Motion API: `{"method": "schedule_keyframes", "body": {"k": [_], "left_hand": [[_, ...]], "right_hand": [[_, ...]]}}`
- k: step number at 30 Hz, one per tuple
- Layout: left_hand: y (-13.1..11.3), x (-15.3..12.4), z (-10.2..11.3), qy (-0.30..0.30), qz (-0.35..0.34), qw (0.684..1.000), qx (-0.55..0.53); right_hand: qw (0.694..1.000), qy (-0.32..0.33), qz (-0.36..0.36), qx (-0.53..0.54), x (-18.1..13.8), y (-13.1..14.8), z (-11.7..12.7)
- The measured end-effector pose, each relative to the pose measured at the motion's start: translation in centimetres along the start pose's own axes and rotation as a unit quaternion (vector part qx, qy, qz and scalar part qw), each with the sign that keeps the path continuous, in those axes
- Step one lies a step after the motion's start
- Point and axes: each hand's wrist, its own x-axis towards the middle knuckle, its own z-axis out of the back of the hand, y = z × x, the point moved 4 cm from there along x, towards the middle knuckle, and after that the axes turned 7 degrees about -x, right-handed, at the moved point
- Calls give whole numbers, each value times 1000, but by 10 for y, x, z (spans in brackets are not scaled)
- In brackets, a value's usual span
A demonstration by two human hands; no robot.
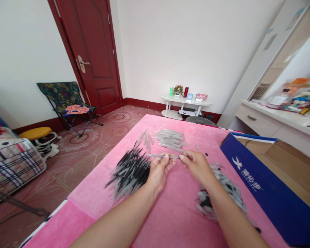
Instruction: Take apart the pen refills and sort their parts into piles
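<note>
A slim grey pen (174, 157) lies level between my two hands over the pink cloth (175, 210). My left hand (158, 171) pinches its middle between thumb and fingers. At its right end, the fingertips of my right hand (196, 164) are closed; whether they grip a cap there I cannot make out. Left of my left hand is a loose heap of black and grey pens (130, 174). Just beyond my hands sits a pile of light grey pens (169, 137). Small grey and black pieces, which look like pen caps (232, 193), are heaped beside and partly behind my right forearm.
An open blue cardboard box (266, 193) stands along the table's right side. A few loose small pieces (206, 154) lie near my right hand. Beyond the table are a low white stand (187, 100), a folding chair (64, 96) and a white dresser (263, 120).
</note>
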Motion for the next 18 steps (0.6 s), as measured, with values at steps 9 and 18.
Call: {"method": "schedule_keyframes", "body": {"k": [9, 18], "left_hand": [[1, -1, 1, 20, -5, 999, 25], [1, 1, 4, 3, -13, 1000, -1]], "right_hand": [[996, 44, -71, 21, -3, -6, -11], [987, 46, -38, 152, 0, 1, 0]]}}
